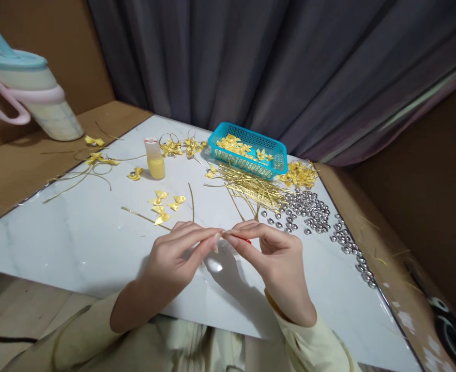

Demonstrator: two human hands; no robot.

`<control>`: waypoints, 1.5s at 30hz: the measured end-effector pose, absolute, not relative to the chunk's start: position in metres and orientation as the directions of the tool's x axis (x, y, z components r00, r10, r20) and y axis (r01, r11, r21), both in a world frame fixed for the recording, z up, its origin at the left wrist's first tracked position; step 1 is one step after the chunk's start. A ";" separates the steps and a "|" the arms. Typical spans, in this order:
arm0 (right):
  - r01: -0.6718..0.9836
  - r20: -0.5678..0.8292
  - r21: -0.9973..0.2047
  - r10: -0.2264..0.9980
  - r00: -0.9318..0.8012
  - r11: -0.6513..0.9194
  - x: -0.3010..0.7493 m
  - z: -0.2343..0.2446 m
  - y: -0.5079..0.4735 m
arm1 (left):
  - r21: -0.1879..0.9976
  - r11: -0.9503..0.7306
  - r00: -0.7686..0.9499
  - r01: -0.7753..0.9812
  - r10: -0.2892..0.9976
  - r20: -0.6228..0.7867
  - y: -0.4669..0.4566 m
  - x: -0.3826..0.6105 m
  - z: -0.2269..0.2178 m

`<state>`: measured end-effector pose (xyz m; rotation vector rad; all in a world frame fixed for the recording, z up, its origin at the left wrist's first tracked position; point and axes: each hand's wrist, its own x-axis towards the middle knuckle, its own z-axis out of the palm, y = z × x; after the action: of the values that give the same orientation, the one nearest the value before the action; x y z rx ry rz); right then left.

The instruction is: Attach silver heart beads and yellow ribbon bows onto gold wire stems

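Observation:
My left hand (pixel 177 258) and my right hand (pixel 276 261) meet fingertip to fingertip above the white marble board (pixel 76 243). Both are pinched shut on something small between them, with a bit of red showing at my right fingers; I cannot make out what it is. Just beyond my hands lie three small yellow ribbon bows (pixel 164 204) and two loose gold wires (pixel 191 201). A heap of gold wires (pixel 251 186) lies further back, to the right.
A blue basket (pixel 278 155) holds yellow bows. Silver beads (pixel 313 212) spread along the board's right edge. A small yellow glue bottle (pixel 155 159) stands at the back, more bows around it. A pastel tumbler (pixel 30 88) stands far left on the wood.

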<state>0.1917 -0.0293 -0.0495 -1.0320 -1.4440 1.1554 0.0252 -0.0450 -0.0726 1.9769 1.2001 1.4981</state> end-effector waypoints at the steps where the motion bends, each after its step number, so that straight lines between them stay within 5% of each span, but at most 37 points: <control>1: 0.034 0.170 -0.984 0.972 -0.163 0.177 0.192 -0.049 -0.029 | 0.749 -0.538 0.061 0.386 0.826 0.561 -0.045 0.025 -0.071; 8: 0.021 0.167 -0.984 0.965 -0.203 0.175 0.194 -0.052 -0.028 | 0.836 -0.429 0.062 0.343 0.898 0.435 -0.045 0.024 -0.066; 23: 0.049 0.105 -0.992 0.967 -0.231 0.120 0.198 -0.052 -0.025 | 0.849 -0.418 0.005 0.324 0.898 0.440 -0.046 0.027 -0.063; 32: -0.075 -0.141 -0.982 0.931 -0.336 -0.175 0.199 -0.044 -0.023 | 0.941 -0.222 -0.090 0.256 0.964 0.252 -0.047 0.023 -0.070; 45: -0.138 -0.183 -0.949 0.850 -0.494 -0.285 0.203 -0.046 -0.015 | 0.991 -0.103 -0.155 0.086 0.981 0.115 -0.040 0.018 -0.068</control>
<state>0.2030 -0.0146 -0.0464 -0.9472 -1.2649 1.8516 0.0180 -0.0397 -0.0675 1.2684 1.3324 1.3735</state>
